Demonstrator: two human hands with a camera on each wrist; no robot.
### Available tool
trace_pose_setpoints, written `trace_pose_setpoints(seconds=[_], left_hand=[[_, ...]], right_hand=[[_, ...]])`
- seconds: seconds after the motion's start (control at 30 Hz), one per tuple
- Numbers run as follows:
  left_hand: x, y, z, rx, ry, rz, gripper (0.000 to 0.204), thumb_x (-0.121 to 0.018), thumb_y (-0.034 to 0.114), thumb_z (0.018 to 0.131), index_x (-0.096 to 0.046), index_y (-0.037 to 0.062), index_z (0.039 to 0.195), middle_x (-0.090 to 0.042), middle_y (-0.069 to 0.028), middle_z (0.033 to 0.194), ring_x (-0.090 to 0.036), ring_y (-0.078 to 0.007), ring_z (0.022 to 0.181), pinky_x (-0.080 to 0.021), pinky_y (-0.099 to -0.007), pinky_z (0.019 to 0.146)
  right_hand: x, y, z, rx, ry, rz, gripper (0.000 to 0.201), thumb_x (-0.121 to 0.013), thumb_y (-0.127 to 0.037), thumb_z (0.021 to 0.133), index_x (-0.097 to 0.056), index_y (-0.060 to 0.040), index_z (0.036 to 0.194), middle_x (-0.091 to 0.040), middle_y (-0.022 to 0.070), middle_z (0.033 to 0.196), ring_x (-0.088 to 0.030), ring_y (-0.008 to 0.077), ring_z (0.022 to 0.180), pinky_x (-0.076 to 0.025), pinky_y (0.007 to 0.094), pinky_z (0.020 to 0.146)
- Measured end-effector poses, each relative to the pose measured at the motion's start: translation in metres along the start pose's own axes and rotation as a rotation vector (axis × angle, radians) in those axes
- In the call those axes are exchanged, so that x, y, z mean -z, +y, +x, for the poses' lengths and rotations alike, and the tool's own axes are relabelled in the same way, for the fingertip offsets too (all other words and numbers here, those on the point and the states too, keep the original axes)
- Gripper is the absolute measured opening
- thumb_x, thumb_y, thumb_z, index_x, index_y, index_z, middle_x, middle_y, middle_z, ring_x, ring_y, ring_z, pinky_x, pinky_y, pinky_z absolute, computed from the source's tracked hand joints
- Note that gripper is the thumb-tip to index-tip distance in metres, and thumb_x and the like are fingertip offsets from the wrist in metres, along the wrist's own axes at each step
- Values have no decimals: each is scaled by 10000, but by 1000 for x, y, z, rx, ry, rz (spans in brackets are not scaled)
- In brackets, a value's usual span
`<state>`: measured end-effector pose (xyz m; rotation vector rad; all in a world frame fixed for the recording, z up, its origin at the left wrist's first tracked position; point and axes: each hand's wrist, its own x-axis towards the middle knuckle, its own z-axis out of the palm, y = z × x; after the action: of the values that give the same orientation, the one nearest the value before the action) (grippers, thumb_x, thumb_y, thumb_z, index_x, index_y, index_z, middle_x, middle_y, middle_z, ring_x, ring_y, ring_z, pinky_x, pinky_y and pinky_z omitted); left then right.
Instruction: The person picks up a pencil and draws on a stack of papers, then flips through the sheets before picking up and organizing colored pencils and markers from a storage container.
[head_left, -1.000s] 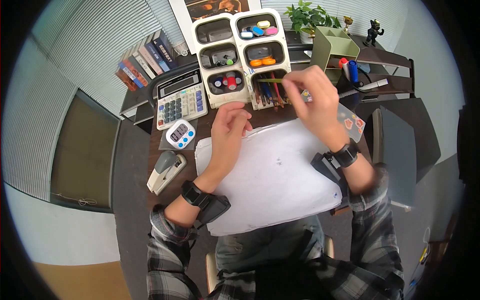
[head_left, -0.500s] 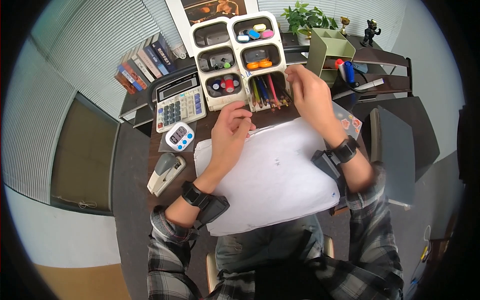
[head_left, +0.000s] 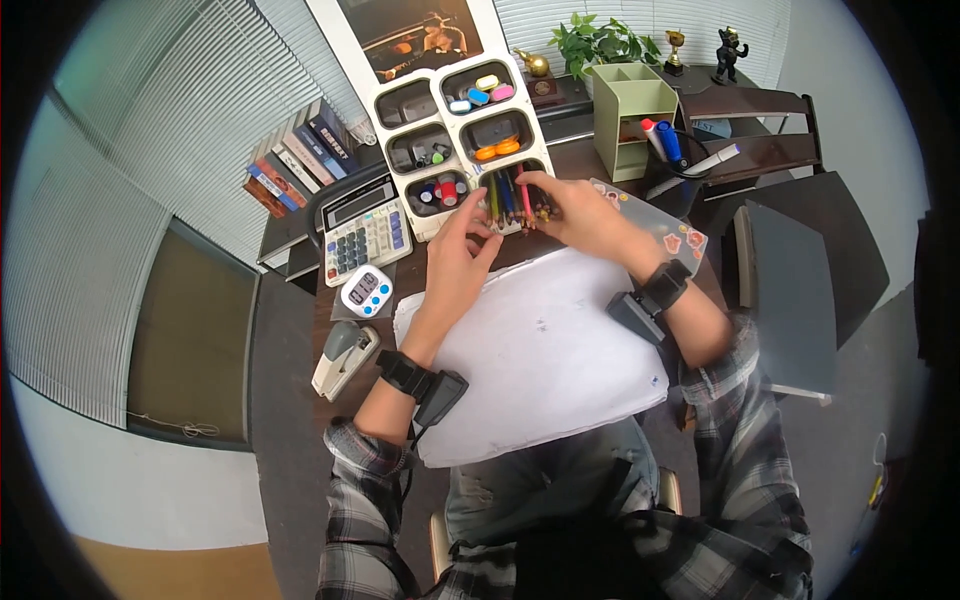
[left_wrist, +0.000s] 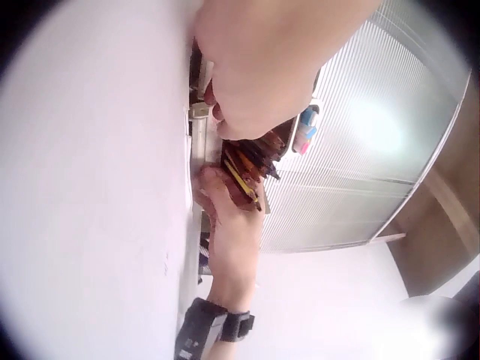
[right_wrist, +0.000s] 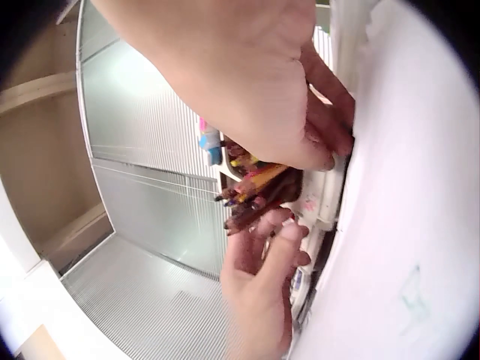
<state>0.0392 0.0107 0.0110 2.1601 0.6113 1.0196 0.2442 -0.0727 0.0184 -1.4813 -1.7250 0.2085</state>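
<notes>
Coloured pencils (head_left: 508, 200) lie bunched in the lower right compartment of the white organizer (head_left: 462, 155), tips toward the person. My left hand (head_left: 460, 255) is at the bunch's left side, fingers bent and parted from the thumb. On the other side my right hand (head_left: 590, 222) has its fingertips at the pencils and the compartment edge. In the left wrist view the pencils (left_wrist: 251, 169) stick out between both hands. The right wrist view shows the pencils (right_wrist: 259, 187) above the left hand's fingers (right_wrist: 274, 225); whether either hand grips any cannot be told.
White paper sheets (head_left: 540, 340) lie before the organizer. To the left are a calculator (head_left: 365, 235), a timer (head_left: 367, 291) and a stapler (head_left: 345, 360). At the right stand a green holder (head_left: 630, 120) and a cup with markers (head_left: 675, 190); a sticker sheet (head_left: 675, 235) lies near the right arm.
The right hand released a yellow-green pencil into the compartment, then came down to the pencils' right side. The left hand moved up to their left side. The head view has shifted.
</notes>
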Motion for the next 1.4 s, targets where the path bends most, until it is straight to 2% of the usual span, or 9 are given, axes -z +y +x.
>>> trace_pose_setpoints(seconds=[0.03,0.1,0.2,0.53,0.63,0.8,0.9,0.93,1.4], left_hand=[[0,2,3,-4,-1,5,577,-688,-17,849,-522,45,1399,-656,-138,1054,-666,-161,818,-542,-282,695],[0,6,10,-58,-29,176,578,-733,11,827,-570,98,1375,-630,-101,1025,-610,-135,734,-514,-262,647],[-3,3,22,-156,-35,226,500,-731,-10,807,-634,81,1290,-621,-87,945,-568,-155,668,-504,-273,622],[-18,-3,21,-170,93,86,425,-668,-119,772,-689,21,1173,-624,-107,894,-635,-199,745,-547,-304,704],[-18,-3,21,-237,125,82,427,-648,-126,791,-676,21,1191,-643,-113,930,-641,-198,766,-555,-306,727],[-16,-12,17,-201,122,103,500,-643,-97,837,-591,46,1313,-693,-116,1171,-677,-189,887,-554,-299,742],[-16,-13,17,-176,108,98,524,-644,-91,839,-556,36,1341,-692,-113,1199,-678,-193,923,-556,-303,757],[-16,-11,16,-183,94,101,508,-617,-101,854,-534,25,1339,-665,-135,1145,-675,-249,918,-547,-347,841],[-20,-13,16,-160,115,15,591,-652,-92,823,-471,24,1373,-655,-130,1228,-681,-223,928,-548,-335,832]], right_hand=[[-3,-1,-1,32,32,-45,571,-686,37,773,-530,-63,1314,-678,231,874,-673,410,830,-532,461,748],[-6,0,-2,40,63,-62,601,-726,-24,765,-522,-75,1328,-676,231,885,-670,409,834,-527,473,746],[-9,-3,-4,36,123,-126,594,-753,-76,772,-530,-82,1323,-673,218,921,-668,399,857,-526,468,739],[-17,-6,-5,120,255,-231,541,-797,-154,756,-592,-105,1254,-651,151,968,-643,367,894,-528,440,737],[-17,-10,-2,130,264,-292,527,-807,-141,730,-609,-87,1215,-633,130,1007,-624,335,969,-527,434,768],[-17,-15,4,171,260,-323,522,-810,-115,699,-629,-77,1187,-596,105,1067,-608,318,1020,-531,432,805],[-22,-13,6,222,283,-301,543,-801,-99,699,-627,-93,1213,-596,91,1117,-606,315,1048,-531,430,844],[-23,-12,6,197,265,-264,546,-798,-97,703,-625,-97,1221,-604,88,1140,-610,321,1058,-531,430,856],[-29,-3,11,154,236,-102,479,-801,-149,753,-623,-70,1190,-649,112,1184,-649,373,991,-548,431,824]])
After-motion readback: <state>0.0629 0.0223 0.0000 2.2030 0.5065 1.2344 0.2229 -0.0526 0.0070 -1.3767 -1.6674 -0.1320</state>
